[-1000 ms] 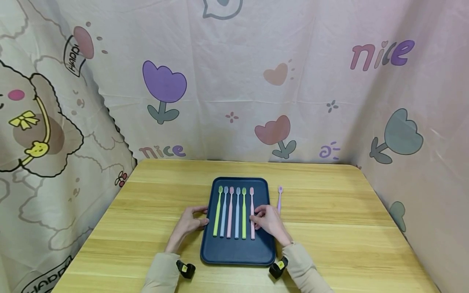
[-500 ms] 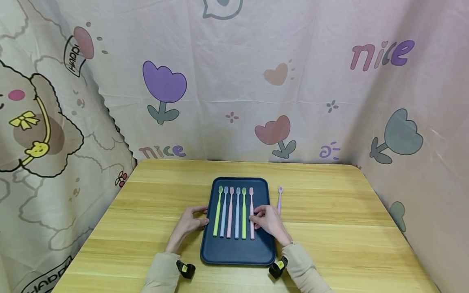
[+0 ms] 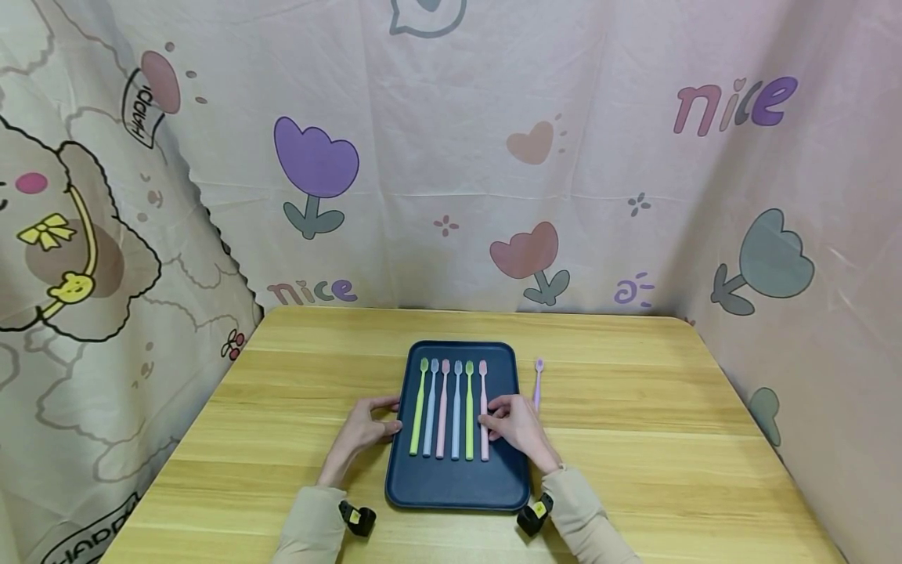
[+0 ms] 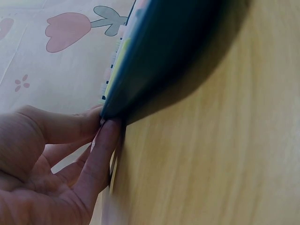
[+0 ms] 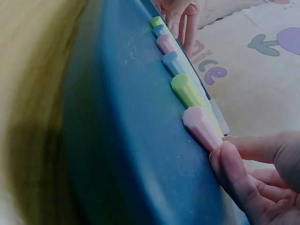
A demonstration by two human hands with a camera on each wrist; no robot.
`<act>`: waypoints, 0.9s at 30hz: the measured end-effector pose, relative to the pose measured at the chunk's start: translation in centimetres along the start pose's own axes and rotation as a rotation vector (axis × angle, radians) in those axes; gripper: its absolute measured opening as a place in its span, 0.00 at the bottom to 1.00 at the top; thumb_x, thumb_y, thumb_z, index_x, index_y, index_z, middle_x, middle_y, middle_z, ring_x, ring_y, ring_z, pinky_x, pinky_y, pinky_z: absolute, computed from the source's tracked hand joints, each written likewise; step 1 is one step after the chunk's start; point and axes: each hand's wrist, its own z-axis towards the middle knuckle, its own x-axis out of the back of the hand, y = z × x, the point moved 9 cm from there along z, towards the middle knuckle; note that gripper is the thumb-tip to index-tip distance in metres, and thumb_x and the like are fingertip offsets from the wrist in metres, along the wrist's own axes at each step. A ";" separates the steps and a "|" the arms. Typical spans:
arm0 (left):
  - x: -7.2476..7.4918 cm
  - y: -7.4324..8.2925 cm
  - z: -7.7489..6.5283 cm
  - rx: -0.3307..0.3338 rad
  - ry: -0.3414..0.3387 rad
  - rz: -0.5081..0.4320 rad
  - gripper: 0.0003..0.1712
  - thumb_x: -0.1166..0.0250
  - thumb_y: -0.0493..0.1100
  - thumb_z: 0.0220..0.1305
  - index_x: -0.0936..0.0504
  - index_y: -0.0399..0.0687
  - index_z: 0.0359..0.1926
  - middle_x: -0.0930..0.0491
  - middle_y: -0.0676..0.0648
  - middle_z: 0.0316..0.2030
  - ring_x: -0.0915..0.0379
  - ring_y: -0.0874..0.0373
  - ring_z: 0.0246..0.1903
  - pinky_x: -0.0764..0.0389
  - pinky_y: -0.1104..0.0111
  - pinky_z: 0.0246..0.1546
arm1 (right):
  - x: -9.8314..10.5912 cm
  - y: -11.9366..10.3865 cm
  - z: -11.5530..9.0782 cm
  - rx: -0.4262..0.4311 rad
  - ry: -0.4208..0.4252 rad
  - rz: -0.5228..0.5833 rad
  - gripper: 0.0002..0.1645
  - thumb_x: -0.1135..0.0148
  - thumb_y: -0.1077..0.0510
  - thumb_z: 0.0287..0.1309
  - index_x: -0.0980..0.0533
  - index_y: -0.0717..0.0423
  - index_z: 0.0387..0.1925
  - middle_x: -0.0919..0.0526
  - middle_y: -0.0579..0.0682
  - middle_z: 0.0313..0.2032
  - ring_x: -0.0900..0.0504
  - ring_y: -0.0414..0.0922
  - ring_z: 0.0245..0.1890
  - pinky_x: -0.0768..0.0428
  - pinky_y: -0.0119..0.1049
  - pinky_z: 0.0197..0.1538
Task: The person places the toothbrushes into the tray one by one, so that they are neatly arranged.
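Note:
A dark blue tray lies on the table, with several toothbrushes side by side on it, heads toward the far end. The rightmost is a pink toothbrush; my right hand pinches its handle between thumb and fingers. In the right wrist view the pink handle end sits beside a green toothbrush. My left hand grips the tray's left rim, thumb on one side and a finger on the other in the left wrist view. On the table right of the tray lies a purple toothbrush, its lower part hidden behind my right hand.
The wooden table reaches back to a printed cloth hung behind it, with more cloth at both sides. A black wrist camera sits by the left sleeve and another wrist camera by the right.
The pink toothbrush has shifted slightly left, closer to the green one, with the fingertips of my right hand. My left hand and the tray have stayed put.

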 end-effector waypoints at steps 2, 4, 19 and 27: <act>0.0 0.0 0.0 0.002 0.000 -0.001 0.29 0.34 0.24 0.57 0.23 0.29 0.62 0.19 0.31 0.53 0.16 0.54 0.32 0.12 0.61 0.33 | 0.0 0.0 0.0 -0.001 -0.002 0.002 0.15 0.29 0.63 0.57 0.19 0.71 0.42 0.15 0.53 0.23 0.15 0.44 0.18 0.16 0.31 0.24; 0.0 0.0 0.0 -0.002 -0.003 -0.001 0.29 0.34 0.24 0.58 0.23 0.28 0.62 0.19 0.31 0.53 0.17 0.54 0.32 0.12 0.61 0.33 | 0.0 0.0 0.0 -0.003 -0.003 0.003 0.15 0.29 0.63 0.57 0.19 0.71 0.43 0.15 0.53 0.23 0.15 0.44 0.18 0.16 0.32 0.24; 0.0 0.1 -0.1 -0.004 -0.007 -0.005 0.28 0.34 0.25 0.58 0.23 0.29 0.62 0.19 0.31 0.52 0.16 0.53 0.33 0.12 0.60 0.34 | 1.1 0.5 -0.2 0.020 0.090 0.150 0.14 0.30 0.62 0.59 0.19 0.70 0.42 0.15 0.59 0.24 0.19 0.40 0.15 0.17 0.34 0.21; -0.1 0.0 -0.1 0.001 -0.007 -0.010 0.28 0.34 0.25 0.58 0.23 0.29 0.62 0.19 0.32 0.52 0.16 0.53 0.33 0.12 0.60 0.34 | 6.9 3.5 -0.8 -0.009 0.341 0.181 0.13 0.30 0.64 0.58 0.18 0.69 0.42 0.15 0.60 0.24 0.24 0.35 0.14 0.24 0.29 0.16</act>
